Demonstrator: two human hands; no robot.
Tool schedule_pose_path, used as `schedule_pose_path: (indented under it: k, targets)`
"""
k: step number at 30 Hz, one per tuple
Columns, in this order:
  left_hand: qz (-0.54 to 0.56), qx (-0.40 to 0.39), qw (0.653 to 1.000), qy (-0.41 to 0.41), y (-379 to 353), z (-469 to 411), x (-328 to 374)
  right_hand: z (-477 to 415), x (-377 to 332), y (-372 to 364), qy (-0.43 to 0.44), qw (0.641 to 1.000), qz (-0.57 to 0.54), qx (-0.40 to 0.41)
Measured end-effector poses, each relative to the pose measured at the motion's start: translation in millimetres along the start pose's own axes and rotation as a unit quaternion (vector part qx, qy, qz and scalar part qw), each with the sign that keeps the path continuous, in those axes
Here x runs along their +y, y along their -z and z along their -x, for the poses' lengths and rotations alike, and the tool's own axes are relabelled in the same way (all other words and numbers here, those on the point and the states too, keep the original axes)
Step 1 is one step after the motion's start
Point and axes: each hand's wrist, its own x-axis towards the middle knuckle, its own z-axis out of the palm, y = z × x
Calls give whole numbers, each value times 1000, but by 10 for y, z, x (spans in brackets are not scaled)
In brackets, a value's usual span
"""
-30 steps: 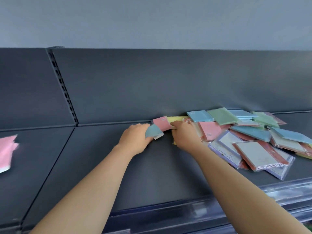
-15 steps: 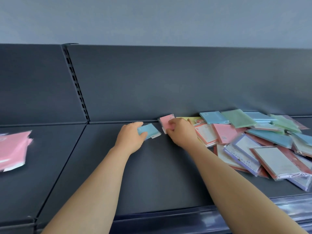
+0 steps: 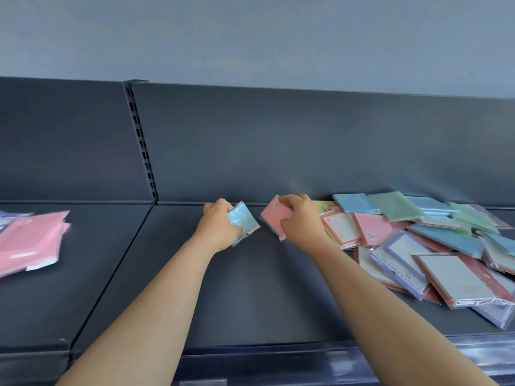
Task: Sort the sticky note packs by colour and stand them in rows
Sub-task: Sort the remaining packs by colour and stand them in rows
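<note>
Head view: both forearms stretch over the dark grey metal shelf point(image 3: 264, 288).
Left hand point(image 3: 220, 227): fingers curled round a small light-blue wrapped sticky note pack point(image 3: 242, 222), which is tilted and partly hidden.
Right hand point(image 3: 301, 221): pinches a small pink wrapped pack point(image 3: 274, 218), just beside the blue one and apart from it.
Right of right hand: a loose heap of mixed-colour packs point(image 3: 418, 240), cut off at the frame edge.
Far left of left hand: blurred flat pink packs point(image 3: 30, 240), count unclear.

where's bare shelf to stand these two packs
Widest bare patch: the shelf between the slotted post and the heap of packs, back panel to front rail, beneath the left hand holding the blue pack and the right hand holding the pink pack. Another strip lies between the post and the pink pile at left. Crowded: the heap, packs overlapping.
</note>
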Motion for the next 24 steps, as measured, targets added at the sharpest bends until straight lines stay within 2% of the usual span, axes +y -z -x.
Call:
schedule_pose_path:
  k: [3, 7, 11, 18, 24]
  targets:
    - [49, 2, 999, 13, 54, 47, -41, 15, 1, -26, -28, 997, -67, 6]
    - [174, 10, 984, 37, 122, 104, -105, 75, -53, -25, -55, 984, -169, 5]
    - [251, 23, 966, 56, 221, 232, -141, 111, -154, -60, -53, 977, -204, 10]
    - [259, 56, 963, 52, 555, 459, -425, 173, -490, -266, -28, 975, -222, 10]
    - [274, 108, 954, 55, 1053, 702, -753, 361, -1101, -568, 13, 981, -193, -26]
